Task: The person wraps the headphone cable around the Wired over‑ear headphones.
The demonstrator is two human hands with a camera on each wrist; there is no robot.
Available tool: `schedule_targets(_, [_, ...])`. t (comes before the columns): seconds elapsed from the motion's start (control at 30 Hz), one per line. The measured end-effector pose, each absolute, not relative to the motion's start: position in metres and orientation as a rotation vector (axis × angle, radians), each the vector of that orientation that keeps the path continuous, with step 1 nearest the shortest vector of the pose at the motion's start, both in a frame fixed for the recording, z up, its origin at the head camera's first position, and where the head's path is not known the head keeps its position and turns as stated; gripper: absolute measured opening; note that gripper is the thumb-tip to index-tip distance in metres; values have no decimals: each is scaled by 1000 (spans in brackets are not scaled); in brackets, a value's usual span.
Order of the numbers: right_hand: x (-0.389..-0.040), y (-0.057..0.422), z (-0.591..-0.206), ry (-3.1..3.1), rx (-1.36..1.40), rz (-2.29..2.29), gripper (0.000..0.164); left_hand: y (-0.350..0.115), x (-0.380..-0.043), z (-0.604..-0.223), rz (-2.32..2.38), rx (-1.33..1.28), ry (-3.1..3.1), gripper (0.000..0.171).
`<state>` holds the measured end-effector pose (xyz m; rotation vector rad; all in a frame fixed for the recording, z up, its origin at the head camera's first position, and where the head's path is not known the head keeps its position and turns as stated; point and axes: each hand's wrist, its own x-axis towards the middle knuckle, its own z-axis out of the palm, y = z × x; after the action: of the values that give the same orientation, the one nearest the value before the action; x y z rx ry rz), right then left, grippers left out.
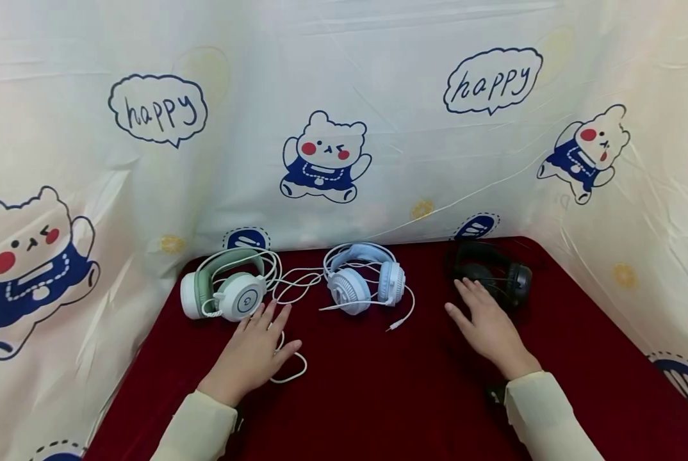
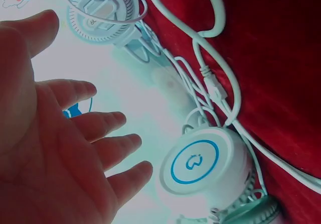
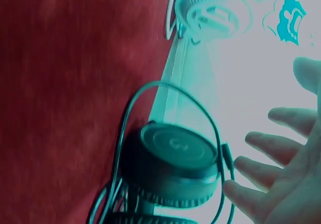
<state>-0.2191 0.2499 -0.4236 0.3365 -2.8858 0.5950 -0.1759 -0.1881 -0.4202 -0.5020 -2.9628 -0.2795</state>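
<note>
Green-and-white padded over-ear headphones [image 1: 238,296] sit at the back left of the dark red, velvety table [image 1: 378,384], just beyond the left hand [image 1: 253,353]; black over-ear headphones [image 1: 519,283] lie at the back right, by the right hand [image 1: 490,330]. Fingers on the 2 hands are spread apart, gripping nothing; contact is unclear. A good hold would probably take the headbands, avoiding loose white cable [image 1: 306,366]. The green-and-white headphones' long axis, cup to cup, runs roughly left-right; 1 ringed cup faces the person.
</note>
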Motion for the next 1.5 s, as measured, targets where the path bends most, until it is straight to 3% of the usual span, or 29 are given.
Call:
schedule_targets(0.47, [-242, 299, -397, -2603, 157, 680, 54, -171, -193, -416, -250, -591, -2944, 70])
schedule_targets(0.9, [-262, 333, -399, -2634, -148, 1016, 67, -150, -213, -412, -239, -665, -3010, 70])
schedule_targets(1.33, [-279, 354, -403, -2683, -288, 1296, 90, -128, -238, -409, -248, -808, -2928, 64])
schedule_targets(1.5, [-284, 361, -410, -2761, -309, 1376, 91, -115, -246, -403, -224, -849, -2876, 64])
